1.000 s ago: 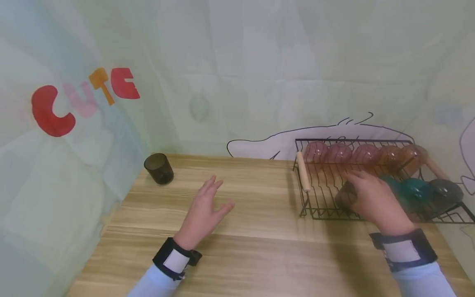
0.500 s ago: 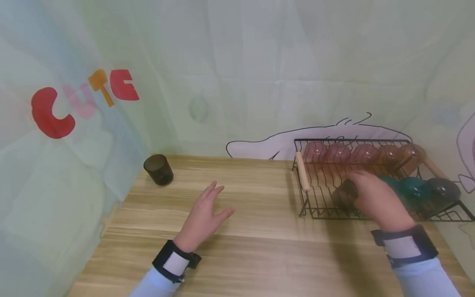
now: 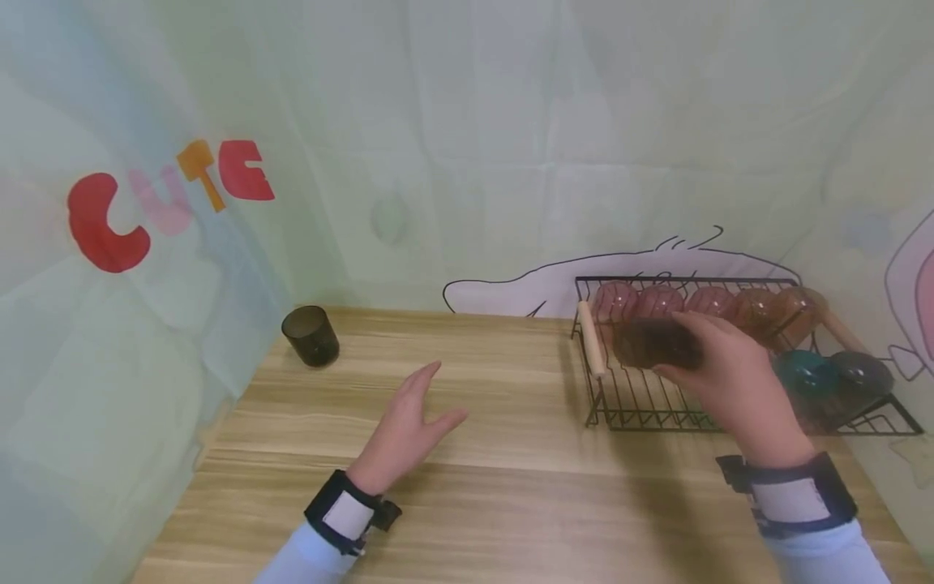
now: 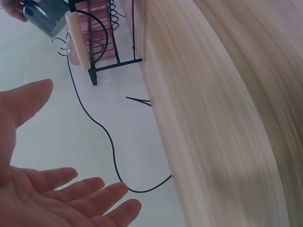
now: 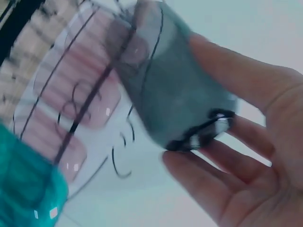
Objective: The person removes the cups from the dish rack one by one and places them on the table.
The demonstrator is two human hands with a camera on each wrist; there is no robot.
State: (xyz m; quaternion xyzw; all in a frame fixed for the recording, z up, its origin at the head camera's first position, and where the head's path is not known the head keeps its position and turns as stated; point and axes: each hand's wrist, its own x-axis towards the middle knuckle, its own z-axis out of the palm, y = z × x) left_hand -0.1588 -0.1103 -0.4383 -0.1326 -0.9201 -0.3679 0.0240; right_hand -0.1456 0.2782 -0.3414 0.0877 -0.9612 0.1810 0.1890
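My right hand [image 3: 737, 385] grips a smoky grey glass cup [image 3: 649, 342] by its base, raised above the black wire rack [image 3: 620, 420]. The cup lies tilted nearly on its side, its open end pointing left. In the right wrist view, the thumb and fingers pinch the cup [image 5: 177, 90] around its thick bottom. My left hand [image 3: 397, 434] hovers over the wooden table with fingers spread and nothing in it. In the left wrist view the left palm [image 4: 28, 156] and loosely bent fingers show, with the rack beyond.
Several pink and amber glasses [image 3: 660, 300] sit upside down in the rack's back row. A teal glass [image 3: 806, 371] and a dark glass [image 3: 863, 375] occupy its front right. A dark cup [image 3: 311, 337] stands upright at the table's back left corner. A printed cloth [image 3: 474, 162] hangs behind.
My right hand has lifted the grey cup up from the rack's front row and tipped it toward horizontal. The left hand has barely moved.
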